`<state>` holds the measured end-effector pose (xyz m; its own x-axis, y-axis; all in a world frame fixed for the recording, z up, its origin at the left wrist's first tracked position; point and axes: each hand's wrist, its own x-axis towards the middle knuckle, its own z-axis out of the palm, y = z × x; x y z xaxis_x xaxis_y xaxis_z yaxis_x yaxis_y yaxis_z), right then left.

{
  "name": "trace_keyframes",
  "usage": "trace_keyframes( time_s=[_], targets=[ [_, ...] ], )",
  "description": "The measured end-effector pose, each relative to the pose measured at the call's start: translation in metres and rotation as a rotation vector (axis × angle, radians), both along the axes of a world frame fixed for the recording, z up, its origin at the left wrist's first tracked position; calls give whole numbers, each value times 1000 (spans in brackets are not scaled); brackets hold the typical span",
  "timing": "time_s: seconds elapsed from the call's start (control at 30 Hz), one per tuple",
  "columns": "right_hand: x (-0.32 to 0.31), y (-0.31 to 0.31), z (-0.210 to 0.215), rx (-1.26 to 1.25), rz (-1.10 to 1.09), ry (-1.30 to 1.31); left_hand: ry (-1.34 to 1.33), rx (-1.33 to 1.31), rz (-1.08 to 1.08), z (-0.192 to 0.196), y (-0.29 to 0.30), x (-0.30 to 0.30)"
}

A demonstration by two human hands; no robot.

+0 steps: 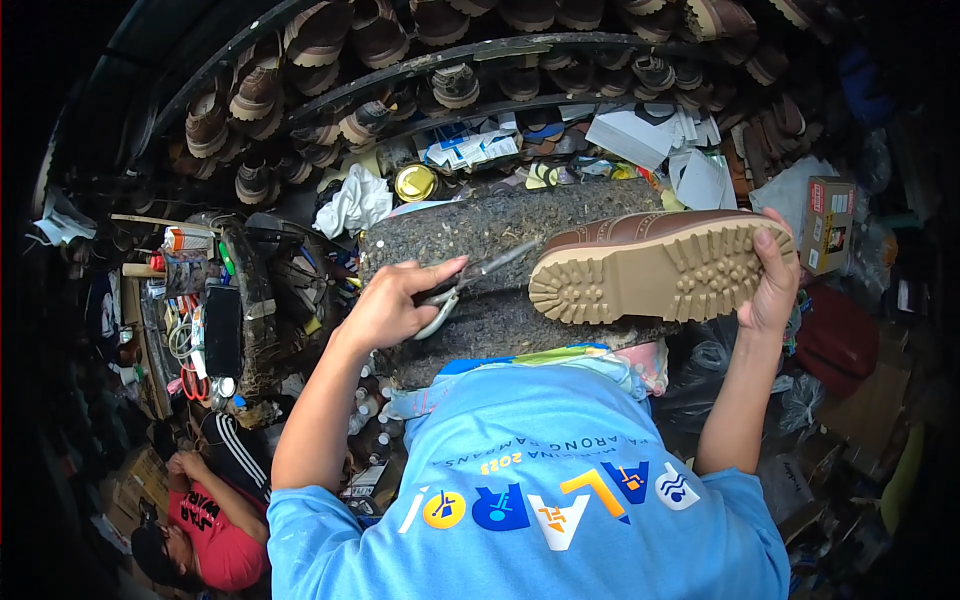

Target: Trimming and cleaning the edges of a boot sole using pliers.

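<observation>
Fingers of the left hand (395, 305) are closed around the handles of a pair of scissors (490, 267), held over the left half of a rough, dark bench (450, 225); because of blur, it cannot be told whether the blades are parted. Just beyond the bench's back edge, toward its left corner, a round yellow tin (416, 183) is seen. Near the blade tips, a brown leather brogue shoe (665, 265) is held over the bench's right half and past its right edge, its tan lugged sole turned to view. Its right end is gripped by the right hand (770, 285), thumb laid on the sole, the other fingers hidden behind. Fair weight, stiffness and sturdiness are to be expected; smooth leather might slip, so it is best taken by the sole's rim and studs. The shoe's opening is turned away, and the bench's near edge is partly covered by the blue shirt (520, 400).
</observation>
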<state>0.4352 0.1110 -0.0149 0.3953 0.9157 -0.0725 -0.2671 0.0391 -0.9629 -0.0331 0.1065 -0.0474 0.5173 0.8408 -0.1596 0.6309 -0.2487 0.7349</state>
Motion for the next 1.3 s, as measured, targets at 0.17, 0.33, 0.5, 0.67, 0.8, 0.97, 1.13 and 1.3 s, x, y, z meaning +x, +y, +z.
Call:
trace_keyframes(
  time_s=[0.17,0.33,0.5,0.67,0.8,0.97,1.13,1.3],
  targets=[
    [-31,-24,36,166,-22,-177,-5,1,194,25,-47,9],
    [-62,-46,37,339,10,-408,-46,-9,197,36,-75,29],
    [-67,-58,42,348,28,-509,-19,7,211,26,-82,39],
    [-69,-58,41,354,35,-516,-1,1,218,24,-82,40],
    [-70,-58,42,343,31,-514,23,-29,212,28,-81,43],
    [-70,-58,43,343,27,-525,29,-27,220,22,-83,44],
    [-71,-58,44,348,28,-534,3,-8,232,19,-85,45],
    [-72,-59,44,344,30,-542,17,40,230,23,-84,47]
  ],
)
